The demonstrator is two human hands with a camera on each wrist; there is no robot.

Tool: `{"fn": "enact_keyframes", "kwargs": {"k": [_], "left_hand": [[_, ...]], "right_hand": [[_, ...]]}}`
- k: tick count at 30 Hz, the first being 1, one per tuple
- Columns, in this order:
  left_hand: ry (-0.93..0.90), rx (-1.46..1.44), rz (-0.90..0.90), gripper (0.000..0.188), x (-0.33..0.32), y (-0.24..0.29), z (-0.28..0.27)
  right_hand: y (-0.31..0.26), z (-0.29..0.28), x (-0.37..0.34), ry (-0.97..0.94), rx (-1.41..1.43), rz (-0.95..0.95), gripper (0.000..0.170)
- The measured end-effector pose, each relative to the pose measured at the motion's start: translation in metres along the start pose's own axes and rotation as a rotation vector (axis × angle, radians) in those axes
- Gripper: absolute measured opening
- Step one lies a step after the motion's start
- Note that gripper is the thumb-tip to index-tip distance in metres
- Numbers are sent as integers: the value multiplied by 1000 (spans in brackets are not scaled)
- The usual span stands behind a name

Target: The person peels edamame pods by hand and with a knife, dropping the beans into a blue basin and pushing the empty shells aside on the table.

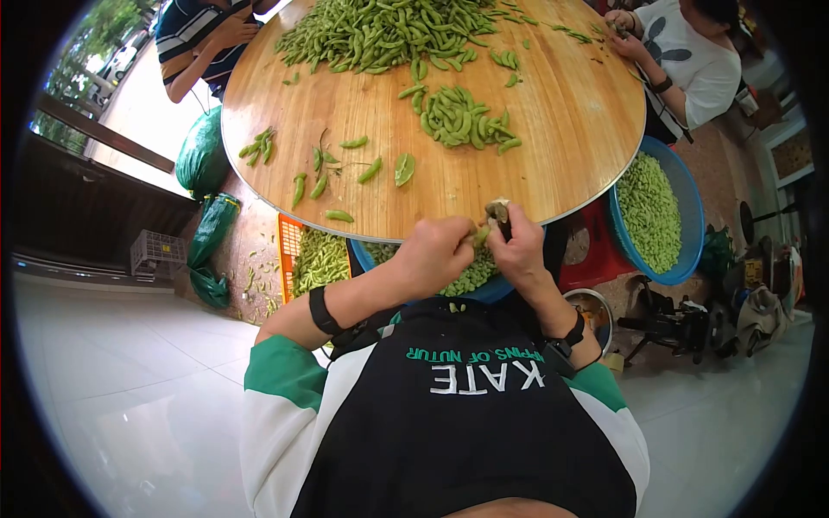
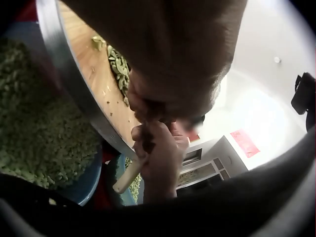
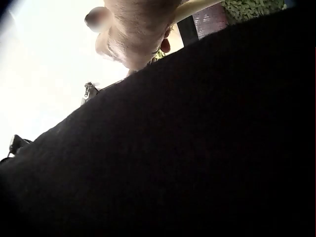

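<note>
Just past the near table edge in the head view, the left hand (image 1: 439, 252) pinches a green pod (image 1: 481, 235) against the fingers of the right hand (image 1: 518, 246). A small dark thing (image 1: 496, 210) shows at the right fingertips; its kind is unclear. In the left wrist view the right hand (image 2: 160, 158) is curled round a pale handle (image 2: 129, 177), with the left hand (image 2: 148, 96) touching its fingertips. The right wrist view shows the right hand (image 3: 138, 29) beside a pale bar (image 3: 197, 7); dark cloth covers much of that view.
Pods lie in a large heap (image 1: 380, 34), a smaller pile (image 1: 458, 118) and loose on the round table (image 1: 259, 186). Below stand an orange basket (image 1: 285, 259) of pods and a blue basin (image 1: 691, 203) of shelled beans at right. Two people sit across the table.
</note>
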State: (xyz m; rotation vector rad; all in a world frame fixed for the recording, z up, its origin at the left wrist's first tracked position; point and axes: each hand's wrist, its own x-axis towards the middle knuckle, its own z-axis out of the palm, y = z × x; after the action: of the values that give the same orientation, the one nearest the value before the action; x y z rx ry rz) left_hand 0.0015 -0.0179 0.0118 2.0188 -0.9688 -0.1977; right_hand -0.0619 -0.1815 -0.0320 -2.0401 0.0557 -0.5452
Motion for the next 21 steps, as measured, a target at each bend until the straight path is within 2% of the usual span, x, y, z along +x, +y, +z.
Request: {"fn": "enact_keyframes", "kwargs": {"k": [1, 3, 5, 6, 7, 8, 9, 10, 11, 12, 13, 15, 17, 20, 21], "left_hand": [[-4, 42, 110, 11, -3, 1, -3], [145, 242, 112, 5, 0, -7, -28], [143, 520, -57, 8, 10, -22, -66], [183, 718, -2, 10, 14, -36, -77], [221, 916, 49, 12, 19, -52, -81], [223, 921, 48, 12, 28, -64, -79], [276, 800, 68, 12, 38, -76, -77], [326, 678, 90, 13, 50, -85, -76], [267, 535, -30, 17, 65, -92, -72], [266, 532, -27, 17, 81, -99, -64], [266, 562, -36, 19, 96, -104, -57], [265, 585, -43, 21, 114, -109, -43], [176, 651, -266, 29, 130, -110, -36], [133, 664, -166, 30, 132, -118, -41], [131, 662, -170, 30, 128, -119, -41]], "right_hand": [[-6, -5, 2, -66, 81, 56, 19], [-7, -13, 0, -137, 160, 109, 18], [-4, -22, -4, -434, 393, 172, 15], [-5, -23, -3, -431, 393, 167, 15], [-6, -23, -4, -429, 313, 63, 14], [-7, -22, -4, -426, 235, -44, 13], [-8, -21, -4, -424, 252, 101, 14], [-9, -20, -2, -422, 255, 96, 14], [-10, -19, -1, -410, 300, 175, 15], [-10, -19, 0, -398, 342, 258, 16], [-7, -16, -1, -395, 339, 259, 16], [1, -8, -4, -380, 230, 32, 17], [-1, -11, -6, -394, 238, 0, 17], [-3, -12, -11, -408, 295, 16, 16], [-6, -13, -9, -411, 354, 94, 15]]}}
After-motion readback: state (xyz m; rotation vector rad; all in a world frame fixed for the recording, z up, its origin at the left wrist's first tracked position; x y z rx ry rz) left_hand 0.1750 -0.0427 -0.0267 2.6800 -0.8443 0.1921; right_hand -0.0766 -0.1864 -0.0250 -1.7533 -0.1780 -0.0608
